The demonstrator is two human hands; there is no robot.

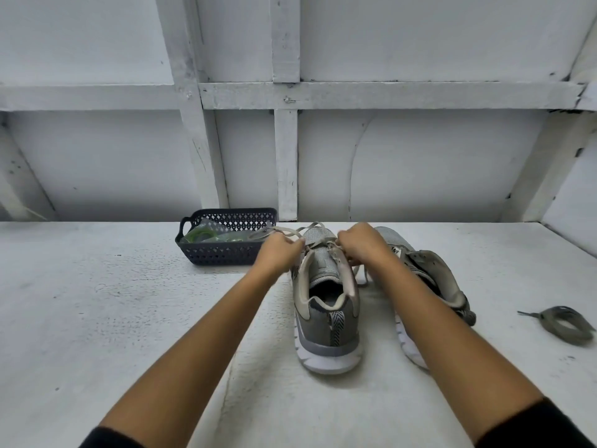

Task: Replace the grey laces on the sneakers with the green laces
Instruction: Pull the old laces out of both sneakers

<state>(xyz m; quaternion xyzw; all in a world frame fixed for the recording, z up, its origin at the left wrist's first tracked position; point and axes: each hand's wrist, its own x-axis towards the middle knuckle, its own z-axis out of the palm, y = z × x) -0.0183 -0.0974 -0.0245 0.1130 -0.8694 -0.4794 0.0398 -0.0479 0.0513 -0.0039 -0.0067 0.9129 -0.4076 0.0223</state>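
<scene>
Upright sneaker (326, 305) stands at frame centre on the white table (97, 318). Left hand (279, 250) and right hand (361, 245), fingers curled, each pinch its grey lace (311, 228) near the eyelets. Green laces (200, 235) lie in the dark basket (223, 254), left of centre.

Single head-worn wide-angle view, looking forward and down, close over the tabletop (97, 318)
</scene>
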